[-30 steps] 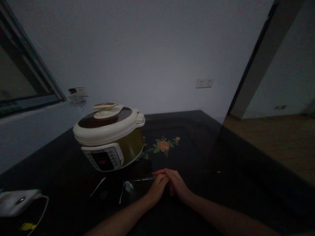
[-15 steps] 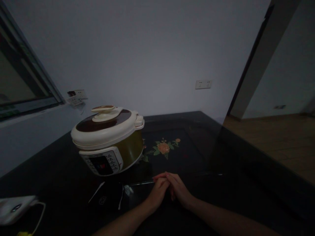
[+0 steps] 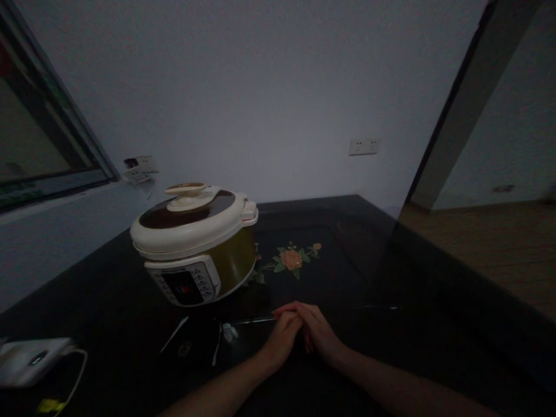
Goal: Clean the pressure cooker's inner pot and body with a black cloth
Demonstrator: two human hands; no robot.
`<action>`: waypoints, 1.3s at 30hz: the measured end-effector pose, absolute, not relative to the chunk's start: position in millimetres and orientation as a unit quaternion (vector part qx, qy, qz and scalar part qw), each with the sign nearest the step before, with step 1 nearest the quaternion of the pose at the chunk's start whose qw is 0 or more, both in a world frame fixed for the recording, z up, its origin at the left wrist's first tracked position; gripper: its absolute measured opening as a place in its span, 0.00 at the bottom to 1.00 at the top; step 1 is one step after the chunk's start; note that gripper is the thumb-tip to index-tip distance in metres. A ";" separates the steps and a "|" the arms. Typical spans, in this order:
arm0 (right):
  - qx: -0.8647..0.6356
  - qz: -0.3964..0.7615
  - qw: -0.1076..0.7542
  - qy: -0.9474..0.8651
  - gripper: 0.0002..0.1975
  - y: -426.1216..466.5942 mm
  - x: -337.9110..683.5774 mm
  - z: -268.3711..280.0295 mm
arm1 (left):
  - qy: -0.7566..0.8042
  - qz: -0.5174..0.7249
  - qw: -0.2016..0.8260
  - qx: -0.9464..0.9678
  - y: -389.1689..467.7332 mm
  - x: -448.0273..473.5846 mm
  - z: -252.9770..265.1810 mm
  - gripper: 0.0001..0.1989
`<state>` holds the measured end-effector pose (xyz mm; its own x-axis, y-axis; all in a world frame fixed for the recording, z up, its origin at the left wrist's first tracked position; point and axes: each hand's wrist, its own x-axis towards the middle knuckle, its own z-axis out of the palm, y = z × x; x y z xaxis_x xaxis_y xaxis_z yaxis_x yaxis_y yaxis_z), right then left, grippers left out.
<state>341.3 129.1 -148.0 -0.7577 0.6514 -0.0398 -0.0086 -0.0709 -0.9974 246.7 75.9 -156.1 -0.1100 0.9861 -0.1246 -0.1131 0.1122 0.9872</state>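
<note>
Cooker (image 3: 234,258) in cream and olive green, its brown-topped lid (image 3: 152,215) on, stands on a dark, glossy table (image 3: 356,278) in a dimly lit room, while a person's left hand (image 3: 282,339) and right hand (image 3: 324,336) meet in front of it and to its right. Fingers of the two hands overlap in a narrow clasp, the right hand's laid across the left's; whether anything lies between the hidden palms cannot be told, nor whether the wrists touch the tabletop. Printed on the table just right of the cooker, a peach-colored flower (image 3: 291,259) spreads green leaves, some running up to the cooker's base. Directly in front of the cooker's control panel (image 3: 185,284) lies a black item with pale edging (image 3: 191,344), too dark to identify. Farther left of the cooker and nearer the camera, a white device (image 3: 35,362) trails a white cable (image 3: 80,373) beside a yellow object (image 3: 51,405). Behind the cooker rises a pale wall (image 3: 260,104), with sockets (image 3: 145,164) to its left and a double outlet (image 3: 364,146) to its right.
</note>
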 end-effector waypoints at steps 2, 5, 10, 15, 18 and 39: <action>-0.253 0.688 0.238 -0.637 0.31 129.3 341.1 -148.6 | 0.531 0.524 0.524 0.411 75.8 247.4 -155.8 0.29; -0.252 0.692 0.238 -0.633 0.31 129.1 341.4 -150.1 | 0.532 0.522 0.526 0.409 75.4 247.9 -156.2 0.29; -0.247 0.700 0.234 -0.628 0.31 129.2 341.1 -154.8 | 0.532 0.519 0.530 0.409 75.0 246.8 -157.8 0.28; -0.252 0.700 0.241 -0.622 0.31 129.2 339.8 -154.8 | 0.534 0.520 0.520 0.416 76.6 246.4 -160.5 0.28; -0.253 0.699 0.240 -0.624 0.32 129.2 339.3 -152.9 | 0.536 0.522 0.515 0.418 77.4 246.2 -161.1 0.28; -0.255 0.686 0.234 -0.640 0.31 128.5 340.9 -148.7 | 0.543 0.510 0.510 0.430 77.7 244.8 -161.2 0.27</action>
